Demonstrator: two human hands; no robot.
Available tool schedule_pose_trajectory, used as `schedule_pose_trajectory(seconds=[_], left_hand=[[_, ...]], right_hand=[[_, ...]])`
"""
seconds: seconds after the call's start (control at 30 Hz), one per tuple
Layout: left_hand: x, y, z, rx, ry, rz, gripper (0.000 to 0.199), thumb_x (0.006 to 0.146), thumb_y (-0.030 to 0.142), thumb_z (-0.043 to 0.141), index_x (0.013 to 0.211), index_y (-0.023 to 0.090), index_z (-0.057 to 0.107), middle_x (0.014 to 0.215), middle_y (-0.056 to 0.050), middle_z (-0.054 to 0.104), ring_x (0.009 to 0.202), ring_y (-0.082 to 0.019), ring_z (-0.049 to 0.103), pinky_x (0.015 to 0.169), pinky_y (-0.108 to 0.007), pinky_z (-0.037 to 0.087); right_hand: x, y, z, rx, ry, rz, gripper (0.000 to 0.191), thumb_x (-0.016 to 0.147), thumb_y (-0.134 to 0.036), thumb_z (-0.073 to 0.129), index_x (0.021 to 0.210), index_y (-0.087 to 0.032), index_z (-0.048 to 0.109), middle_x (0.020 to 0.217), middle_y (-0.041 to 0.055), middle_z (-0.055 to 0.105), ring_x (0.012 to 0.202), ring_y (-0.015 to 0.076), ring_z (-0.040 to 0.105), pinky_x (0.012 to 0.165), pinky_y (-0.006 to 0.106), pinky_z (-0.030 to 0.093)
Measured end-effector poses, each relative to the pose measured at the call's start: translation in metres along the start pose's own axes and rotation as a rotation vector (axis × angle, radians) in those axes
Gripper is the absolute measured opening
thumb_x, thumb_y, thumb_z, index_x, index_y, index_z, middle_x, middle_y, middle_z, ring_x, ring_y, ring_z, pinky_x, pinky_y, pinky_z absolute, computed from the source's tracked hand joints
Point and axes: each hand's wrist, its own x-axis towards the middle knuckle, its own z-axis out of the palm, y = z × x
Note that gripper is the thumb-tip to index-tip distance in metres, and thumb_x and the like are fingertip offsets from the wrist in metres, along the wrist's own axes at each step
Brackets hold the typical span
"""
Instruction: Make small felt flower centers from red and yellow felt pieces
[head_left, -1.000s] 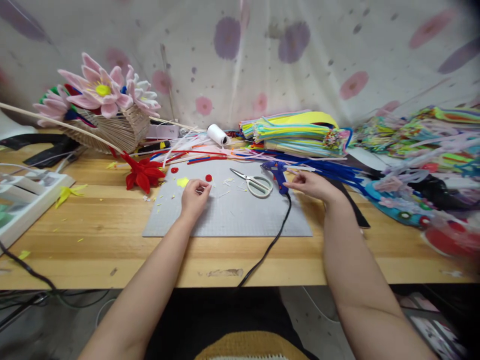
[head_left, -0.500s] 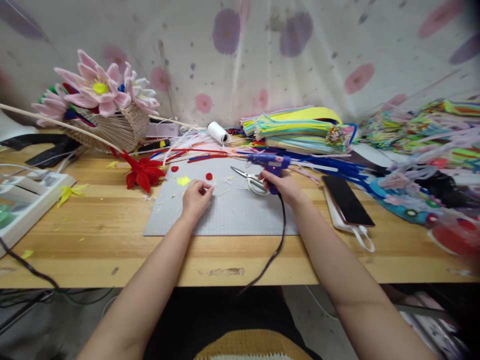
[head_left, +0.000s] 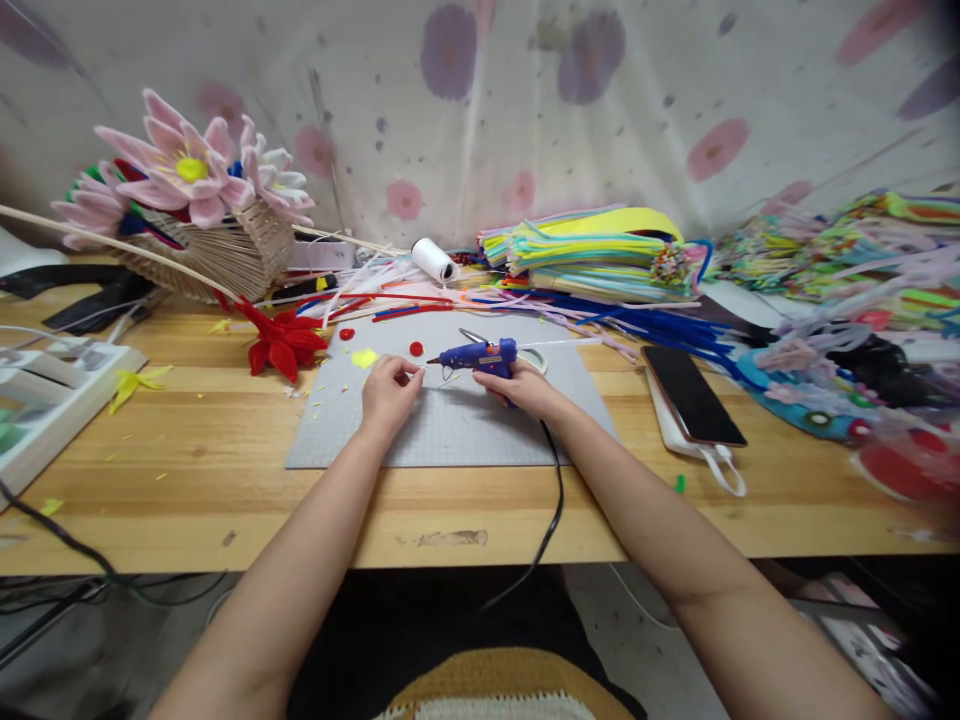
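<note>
My right hand (head_left: pixel 519 388) grips a blue glue gun (head_left: pixel 476 355) over the grey mat (head_left: pixel 450 440). The gun's nozzle points left, at the fingertips of my left hand (head_left: pixel 390 396). Those fingers are pinched together on something too small to make out. A red disc (head_left: pixel 417 349) lies just beyond them, with a second red disc (head_left: pixel 346 334) and a yellow piece (head_left: pixel 364 358) farther left. Scissors (head_left: pixel 534 359) lie partly hidden behind the gun. The gun's black cord (head_left: pixel 557 490) runs down over the table's front edge.
A red flower (head_left: pixel 281 342) and a fan-shaped basket (head_left: pixel 240 250) with pink flowers stand at left, beyond a power strip (head_left: pixel 67 400). Bundled colourful stems (head_left: pixel 592 255) and a white spool (head_left: pixel 433 260) lie at the back. A phone (head_left: pixel 694 395) rests at right.
My right hand has moved the glue gun left, from above the scissors to my left fingertips, with its nozzle close to them. My left hand has stayed nearly in place, still pinched.
</note>
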Motion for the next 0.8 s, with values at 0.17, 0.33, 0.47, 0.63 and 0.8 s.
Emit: schedule_pose_trajectory(seconds=[0.17, 0.33, 0.47, 0.63, 0.8], left_hand=[[0.0, -0.002, 0.001, -0.007, 0.008, 0.014, 0.008, 0.07, 0.023, 0.061, 0.064, 0.02, 0.058, 0.071, 0.0, 0.055, 0.061, -0.011, 0.049, 0.062, -0.026, 0.041], [0.001, -0.002, 0.001, 0.0, 0.021, 0.021, 0.008, 0.07, 0.022, 0.062, 0.064, 0.019, 0.058, 0.07, 0.001, 0.055, 0.06, -0.01, 0.048, 0.061, -0.025, 0.04], [0.0, -0.001, 0.001, -0.005, 0.021, 0.028, 0.007, 0.07, 0.021, 0.062, 0.064, 0.019, 0.059, 0.071, 0.001, 0.055, 0.06, -0.01, 0.048, 0.061, -0.025, 0.04], [0.001, -0.001, 0.001, -0.008, 0.023, 0.03, 0.007, 0.07, 0.021, 0.062, 0.064, 0.019, 0.059, 0.071, 0.001, 0.055, 0.06, -0.01, 0.049, 0.061, -0.025, 0.041], [0.001, 0.0, 0.001, 0.003, 0.02, 0.031, 0.007, 0.07, 0.021, 0.062, 0.064, 0.019, 0.059, 0.071, 0.001, 0.055, 0.059, -0.01, 0.048, 0.061, -0.025, 0.04]], right_hand=[[-0.002, -0.008, 0.001, -0.079, -0.005, 0.039, 0.041, 0.068, -0.06, 0.061, 0.067, -0.019, 0.062, 0.046, -0.0023, 0.051, 0.044, 0.0108, 0.045, 0.048, 0.027, 0.034], [-0.005, -0.016, 0.002, -0.125, -0.01, 0.066, 0.041, 0.069, -0.059, 0.06, 0.066, -0.018, 0.061, 0.046, -0.0022, 0.051, 0.045, 0.011, 0.046, 0.049, 0.027, 0.035], [-0.007, -0.018, 0.001, -0.148, -0.013, 0.065, 0.043, 0.069, -0.06, 0.058, 0.063, -0.018, 0.058, 0.046, -0.0027, 0.051, 0.046, 0.0101, 0.046, 0.049, 0.025, 0.035], [-0.006, -0.018, 0.001, -0.162, 0.001, 0.068, 0.042, 0.069, -0.06, 0.058, 0.062, -0.018, 0.058, 0.046, -0.0024, 0.051, 0.046, 0.0106, 0.047, 0.05, 0.025, 0.035], [-0.007, -0.019, 0.002, -0.169, -0.007, 0.076, 0.041, 0.069, -0.059, 0.058, 0.063, -0.018, 0.058, 0.047, -0.0028, 0.05, 0.047, 0.0102, 0.046, 0.051, 0.025, 0.035]])
